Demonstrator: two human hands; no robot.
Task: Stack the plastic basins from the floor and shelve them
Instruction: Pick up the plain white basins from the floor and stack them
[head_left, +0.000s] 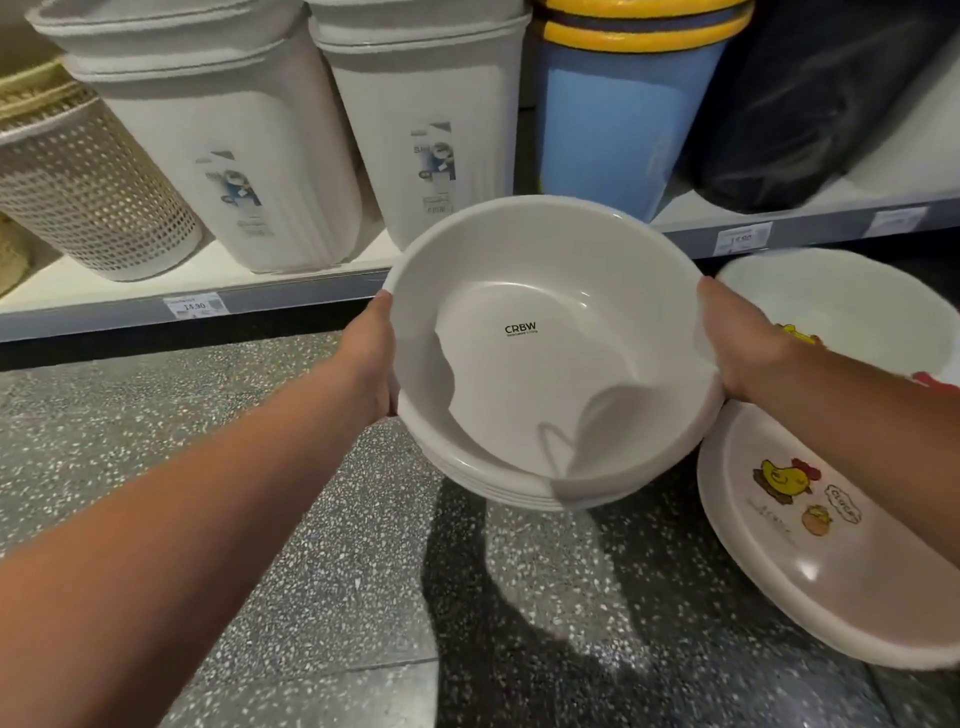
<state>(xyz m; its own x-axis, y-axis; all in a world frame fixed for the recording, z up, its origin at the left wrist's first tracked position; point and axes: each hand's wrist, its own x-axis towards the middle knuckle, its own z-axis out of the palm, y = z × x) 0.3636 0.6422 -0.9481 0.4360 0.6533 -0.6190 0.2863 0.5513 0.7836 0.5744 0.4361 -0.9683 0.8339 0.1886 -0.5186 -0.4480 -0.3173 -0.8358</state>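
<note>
The left hand (371, 358) and the right hand (737, 343) grip opposite sides of a stack of white basins (550, 364), thumbs over the rim and the other fingers hidden beneath. They hold it tilted in the air above the speckled floor (311, 519), just in front of the shelf (291, 291). If the tilt grows, the lower basins could slip out of the nest and drop, and a careless swing of the right forearm could knock the chicken-print basin (810, 545) lying close under it.
</note>
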